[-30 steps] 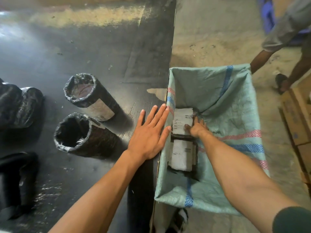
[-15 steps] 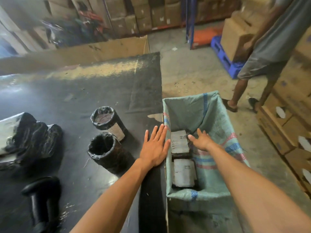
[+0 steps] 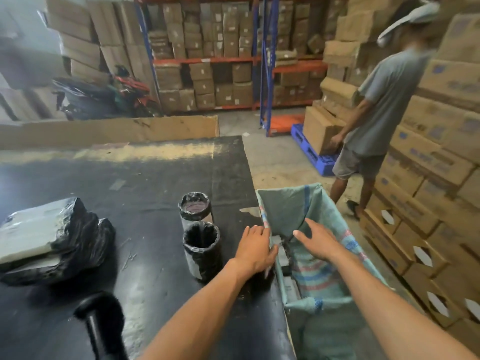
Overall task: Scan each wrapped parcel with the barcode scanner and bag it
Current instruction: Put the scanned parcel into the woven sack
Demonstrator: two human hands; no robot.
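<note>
Several wrapped parcels remain on the table (image 3: 155, 178), unbagged as far as can be judged: at far left a flat black-wrapped parcel (image 3: 52, 237); near the front edge a dark upright handle (image 3: 100, 326), probably the barcode scanner, with no hand on it; toward the middle two black-wrapped tubes, the rear tube (image 3: 195, 207) and the front tube (image 3: 203, 252), standing just beside each other. Left hand (image 3: 255, 249) rests flat at the table's edge, fingers straight and together, touching the sack's rim, holding nothing. In the sack (image 3: 319, 268) labelled parcels (image 3: 283, 253) already lie bagged. Right hand (image 3: 315, 236) hovers over the sack's mouth, fingers spread and relaxed, empty. Judgement: task partly done; at least three parcels left.
</note>
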